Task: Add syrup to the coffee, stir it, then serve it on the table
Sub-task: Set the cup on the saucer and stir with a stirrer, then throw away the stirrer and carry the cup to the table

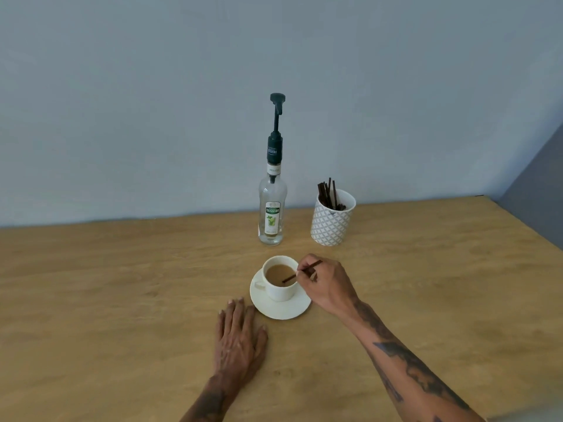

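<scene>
A white cup (281, 292) of milky coffee (278, 274) stands on a white saucer (285, 309) on the wooden table (122, 284). My right hand (326, 284) pinches a dark stir stick (289, 278) whose lower end dips into the coffee at the cup's right side. My left hand (239, 339) lies flat on the table, palm down, just left of the saucer and holding nothing. Behind the cup stands a clear syrup bottle (272, 208) with a dark pump on top.
A white patterned cup (332, 219) holding several dark stir sticks stands to the right of the bottle. A grey-blue wall runs along the table's far edge. The table's right edge slants away at the far right.
</scene>
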